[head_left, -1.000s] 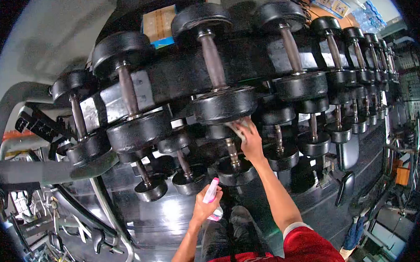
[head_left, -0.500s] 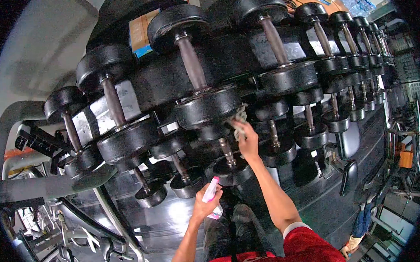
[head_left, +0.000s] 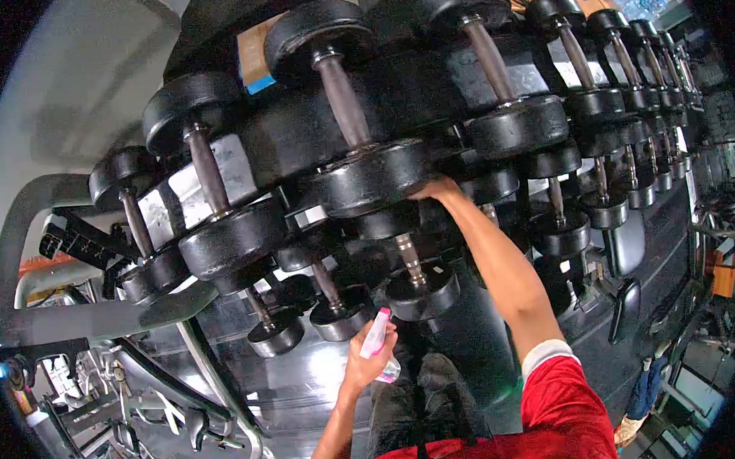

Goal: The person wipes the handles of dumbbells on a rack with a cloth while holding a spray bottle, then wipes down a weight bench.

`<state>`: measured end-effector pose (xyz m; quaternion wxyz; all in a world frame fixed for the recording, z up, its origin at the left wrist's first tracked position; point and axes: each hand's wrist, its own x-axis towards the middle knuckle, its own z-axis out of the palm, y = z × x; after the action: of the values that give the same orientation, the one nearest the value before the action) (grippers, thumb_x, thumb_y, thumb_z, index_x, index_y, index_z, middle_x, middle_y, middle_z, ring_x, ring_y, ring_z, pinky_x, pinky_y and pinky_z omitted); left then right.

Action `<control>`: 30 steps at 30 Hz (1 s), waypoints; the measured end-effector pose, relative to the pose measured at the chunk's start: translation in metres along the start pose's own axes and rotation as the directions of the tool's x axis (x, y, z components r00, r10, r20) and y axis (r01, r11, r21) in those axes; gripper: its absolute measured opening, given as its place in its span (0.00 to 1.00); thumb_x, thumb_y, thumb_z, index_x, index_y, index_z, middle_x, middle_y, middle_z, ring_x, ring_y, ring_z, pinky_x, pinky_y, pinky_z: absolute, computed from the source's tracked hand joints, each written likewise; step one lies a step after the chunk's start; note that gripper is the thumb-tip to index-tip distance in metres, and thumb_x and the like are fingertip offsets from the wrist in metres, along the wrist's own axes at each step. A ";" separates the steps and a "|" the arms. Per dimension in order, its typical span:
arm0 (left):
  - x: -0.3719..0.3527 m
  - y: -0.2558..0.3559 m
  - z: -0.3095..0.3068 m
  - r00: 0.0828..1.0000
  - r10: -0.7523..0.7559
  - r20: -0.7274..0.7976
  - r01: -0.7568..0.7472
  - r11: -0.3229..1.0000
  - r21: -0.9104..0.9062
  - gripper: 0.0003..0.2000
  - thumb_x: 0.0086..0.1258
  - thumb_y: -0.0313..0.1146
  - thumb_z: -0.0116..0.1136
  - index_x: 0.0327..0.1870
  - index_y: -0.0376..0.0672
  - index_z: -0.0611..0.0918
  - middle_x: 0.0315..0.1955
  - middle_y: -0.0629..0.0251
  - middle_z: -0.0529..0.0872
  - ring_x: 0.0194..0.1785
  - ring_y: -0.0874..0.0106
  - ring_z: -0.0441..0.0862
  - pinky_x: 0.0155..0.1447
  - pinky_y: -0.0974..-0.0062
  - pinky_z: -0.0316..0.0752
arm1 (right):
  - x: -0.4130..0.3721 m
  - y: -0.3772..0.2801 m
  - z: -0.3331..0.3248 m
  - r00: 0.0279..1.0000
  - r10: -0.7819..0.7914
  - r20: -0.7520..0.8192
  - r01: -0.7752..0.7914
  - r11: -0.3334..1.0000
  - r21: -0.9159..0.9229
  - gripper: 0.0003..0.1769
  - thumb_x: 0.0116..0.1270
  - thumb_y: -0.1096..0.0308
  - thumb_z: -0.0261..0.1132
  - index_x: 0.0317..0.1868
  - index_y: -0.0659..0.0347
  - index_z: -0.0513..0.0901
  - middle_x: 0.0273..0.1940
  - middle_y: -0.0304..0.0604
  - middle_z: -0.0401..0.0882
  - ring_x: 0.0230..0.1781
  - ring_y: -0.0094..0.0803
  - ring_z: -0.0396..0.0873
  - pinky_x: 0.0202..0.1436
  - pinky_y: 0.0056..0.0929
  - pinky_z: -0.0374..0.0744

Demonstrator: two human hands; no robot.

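My left hand [head_left: 363,366] is wrapped round a spray bottle [head_left: 376,335] with a pink nozzle and a whitish body, held low in front of my legs. My right hand [head_left: 438,189] reaches in at the lower right side of a large black dumbbell [head_left: 375,177] on the upper tier. Its fingers are hidden behind the dumbbell's near head, and so is the pale cloth seen in it a moment earlier. Just below that head sits a smaller dumbbell [head_left: 421,291] with a ridged metal handle, on the lower tier.
More black dumbbells [head_left: 518,127] line both tiers to the left and right. A cardboard box [head_left: 257,56] stands behind the rack. At the left is a grey machine frame [head_left: 56,322]. Another person's leg [head_left: 642,394] shows at the lower right, near a black padded bench [head_left: 625,309].
My right hand has moved up and in behind the dumbbell's head, taking the cloth out of sight. The left hand still holds the spray bottle. The view has shifted slightly.
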<state>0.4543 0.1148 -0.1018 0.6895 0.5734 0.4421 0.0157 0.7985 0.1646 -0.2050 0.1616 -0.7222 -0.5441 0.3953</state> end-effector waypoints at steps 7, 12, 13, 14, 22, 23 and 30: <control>-0.003 -0.013 -0.002 0.994 0.101 -0.049 -0.102 0.995 -0.017 0.06 0.65 0.26 0.60 0.41 0.38 0.80 0.27 0.67 0.82 0.23 0.80 0.78 0.28 0.79 0.73 | -0.001 0.036 0.002 0.987 0.077 -0.140 -0.033 0.955 0.295 0.21 0.64 0.56 0.57 0.53 0.57 0.77 0.52 0.42 0.79 0.47 0.38 0.76 0.59 0.36 0.72; -0.002 -0.007 -0.007 0.999 -0.035 -0.028 0.034 0.999 -0.034 0.07 0.65 0.27 0.60 0.42 0.39 0.79 0.27 0.67 0.83 0.24 0.80 0.79 0.27 0.79 0.74 | 0.060 0.027 0.046 0.888 0.147 -0.436 -0.066 0.979 0.195 0.20 0.63 0.60 0.58 0.54 0.56 0.78 0.53 0.42 0.79 0.49 0.39 0.76 0.59 0.37 0.73; -0.002 -0.005 -0.007 0.999 -0.038 -0.028 0.037 0.999 -0.032 0.07 0.65 0.27 0.60 0.42 0.39 0.79 0.27 0.67 0.83 0.24 0.80 0.79 0.27 0.79 0.74 | 0.068 0.019 0.052 0.869 0.118 -0.480 -0.039 0.985 0.170 0.20 0.62 0.61 0.58 0.54 0.55 0.78 0.53 0.43 0.79 0.49 0.39 0.77 0.58 0.37 0.74; -0.002 0.000 -0.008 0.998 -0.040 -0.042 0.039 0.999 -0.022 0.07 0.65 0.26 0.60 0.42 0.39 0.79 0.27 0.67 0.83 0.23 0.80 0.79 0.27 0.79 0.73 | 0.075 0.008 0.060 0.853 0.082 -0.516 -0.011 0.990 0.140 0.20 0.62 0.61 0.59 0.54 0.55 0.78 0.53 0.43 0.79 0.50 0.39 0.77 0.58 0.37 0.74; -0.006 0.016 -0.012 0.996 -0.029 -0.079 0.025 0.999 -0.042 0.08 0.65 0.26 0.61 0.42 0.38 0.79 0.28 0.67 0.82 0.23 0.82 0.77 0.28 0.80 0.73 | -0.027 -0.091 0.014 0.985 -0.120 -0.125 0.108 0.989 -0.101 0.24 0.55 0.76 0.61 0.54 0.52 0.79 0.54 0.47 0.79 0.51 0.47 0.78 0.54 0.38 0.77; -0.007 0.015 -0.012 0.996 -0.027 -0.079 0.024 0.998 -0.050 0.08 0.65 0.26 0.61 0.42 0.38 0.79 0.28 0.67 0.82 0.23 0.82 0.77 0.28 0.80 0.73 | -0.053 -0.092 0.012 0.961 -0.136 -0.242 0.132 0.991 -0.034 0.24 0.54 0.78 0.59 0.54 0.53 0.80 0.52 0.48 0.79 0.50 0.49 0.78 0.54 0.38 0.77; -0.008 0.012 -0.011 0.999 -0.028 -0.033 0.022 0.983 -0.183 0.08 0.64 0.24 0.60 0.42 0.37 0.78 0.25 0.68 0.80 0.23 0.81 0.77 0.28 0.80 0.72 | -0.133 -0.015 0.100 0.683 0.619 -0.387 -0.223 0.682 0.697 0.14 0.70 0.75 0.52 0.53 0.60 0.80 0.39 0.44 0.82 0.38 0.24 0.78 0.45 0.25 0.75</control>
<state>0.4486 0.1229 -0.0872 0.7314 0.5019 0.4582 0.0576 0.7007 0.0288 -0.2060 0.4414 -0.8283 -0.1168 0.3248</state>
